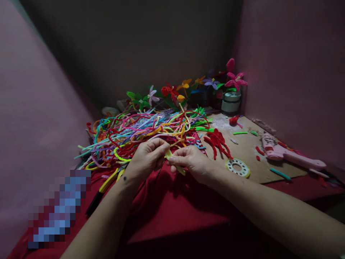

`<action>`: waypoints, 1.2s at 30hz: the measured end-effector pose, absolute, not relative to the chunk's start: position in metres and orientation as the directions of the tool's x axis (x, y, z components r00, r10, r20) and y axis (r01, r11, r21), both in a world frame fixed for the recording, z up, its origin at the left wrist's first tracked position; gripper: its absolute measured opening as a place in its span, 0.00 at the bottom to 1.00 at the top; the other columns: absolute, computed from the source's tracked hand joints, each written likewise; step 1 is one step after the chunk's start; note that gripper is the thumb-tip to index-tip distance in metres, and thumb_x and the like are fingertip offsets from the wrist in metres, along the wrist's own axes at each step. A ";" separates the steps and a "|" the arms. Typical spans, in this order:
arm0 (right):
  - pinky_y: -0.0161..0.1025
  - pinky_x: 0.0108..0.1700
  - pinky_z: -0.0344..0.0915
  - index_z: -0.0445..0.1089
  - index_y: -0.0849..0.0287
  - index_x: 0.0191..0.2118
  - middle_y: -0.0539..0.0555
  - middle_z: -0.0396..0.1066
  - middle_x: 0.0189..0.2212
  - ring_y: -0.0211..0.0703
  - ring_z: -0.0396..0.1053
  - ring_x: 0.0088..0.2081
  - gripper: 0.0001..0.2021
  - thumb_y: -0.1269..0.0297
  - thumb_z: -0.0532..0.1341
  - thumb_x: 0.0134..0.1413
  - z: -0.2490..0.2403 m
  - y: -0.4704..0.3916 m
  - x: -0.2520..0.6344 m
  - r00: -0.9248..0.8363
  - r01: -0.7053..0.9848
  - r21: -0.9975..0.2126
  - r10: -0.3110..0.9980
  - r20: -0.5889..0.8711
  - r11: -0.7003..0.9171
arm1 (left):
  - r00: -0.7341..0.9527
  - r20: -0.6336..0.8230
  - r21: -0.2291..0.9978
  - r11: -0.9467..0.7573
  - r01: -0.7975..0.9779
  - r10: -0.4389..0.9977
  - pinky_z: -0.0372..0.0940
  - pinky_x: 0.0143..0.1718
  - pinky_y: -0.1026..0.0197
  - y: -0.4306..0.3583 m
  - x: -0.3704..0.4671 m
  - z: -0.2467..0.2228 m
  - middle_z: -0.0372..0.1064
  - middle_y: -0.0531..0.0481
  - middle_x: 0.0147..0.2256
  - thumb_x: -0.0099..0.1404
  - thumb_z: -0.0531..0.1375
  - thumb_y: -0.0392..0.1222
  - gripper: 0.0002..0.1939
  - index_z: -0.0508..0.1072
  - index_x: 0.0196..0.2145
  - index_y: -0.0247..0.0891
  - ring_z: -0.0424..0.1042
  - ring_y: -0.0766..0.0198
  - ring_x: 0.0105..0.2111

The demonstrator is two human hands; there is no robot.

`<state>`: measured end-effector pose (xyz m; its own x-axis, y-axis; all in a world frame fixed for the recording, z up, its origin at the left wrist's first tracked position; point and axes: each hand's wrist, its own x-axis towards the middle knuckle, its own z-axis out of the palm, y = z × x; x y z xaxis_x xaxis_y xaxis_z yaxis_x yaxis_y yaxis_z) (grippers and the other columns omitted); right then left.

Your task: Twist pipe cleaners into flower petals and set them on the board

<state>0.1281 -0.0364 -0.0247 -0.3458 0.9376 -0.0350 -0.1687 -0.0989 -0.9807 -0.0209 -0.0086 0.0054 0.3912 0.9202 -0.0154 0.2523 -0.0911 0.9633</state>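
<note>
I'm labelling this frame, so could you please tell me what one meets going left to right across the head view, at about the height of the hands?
Pile of coloured pipe cleaners → left hand → yellow pipe cleaner piece → right hand → ring-shaped white disc → pink glue gun.

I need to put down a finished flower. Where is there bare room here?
Bare board lies between the red pieces and the pink glue gun, and red cloth beneath both hands. The pipe-cleaner pile crowds the left; flowers fill the back corner.
</note>
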 end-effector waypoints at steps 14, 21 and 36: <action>0.31 0.19 0.45 0.67 0.64 0.17 0.48 0.62 0.13 0.28 0.51 0.16 0.13 0.61 0.61 0.44 -0.032 -0.032 0.126 -0.224 -0.091 -0.996 0.974 0.036 0.016 | 0.367 -0.093 0.964 -0.009 0.267 0.925 0.44 0.14 0.68 -0.007 -0.021 -0.002 0.55 0.58 0.14 0.56 0.56 0.51 0.14 0.68 0.26 0.35 0.49 0.74 0.12; 0.31 0.17 0.45 0.67 0.64 0.17 0.47 0.60 0.11 0.29 0.51 0.13 0.17 0.54 0.61 0.43 -0.035 -0.030 0.124 -0.263 -0.130 -0.989 0.964 -0.031 -0.067 | 0.181 0.397 0.761 -0.433 0.483 0.900 0.55 0.24 0.67 -0.015 -0.008 -0.006 0.63 0.53 0.20 0.55 0.58 0.41 0.09 0.70 0.21 0.34 0.60 0.71 0.21; 0.33 0.25 0.58 0.70 0.64 0.23 0.49 0.67 0.18 0.33 0.62 0.20 0.14 0.61 0.70 0.27 -0.034 -0.019 0.131 -0.009 -0.538 -0.840 0.997 -0.071 -0.064 | 0.265 -0.109 0.994 0.101 0.043 0.958 0.44 0.11 0.71 -0.011 -0.008 -0.022 0.60 0.57 0.15 0.56 0.58 0.53 0.16 0.67 0.32 0.35 0.50 0.76 0.10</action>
<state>0.1309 -0.0188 -0.0339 -0.0085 0.9975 -0.0707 -0.5382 -0.0642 -0.8404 -0.0078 -0.0113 -0.0216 0.2654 0.9580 -0.1085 0.0431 0.1007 0.9940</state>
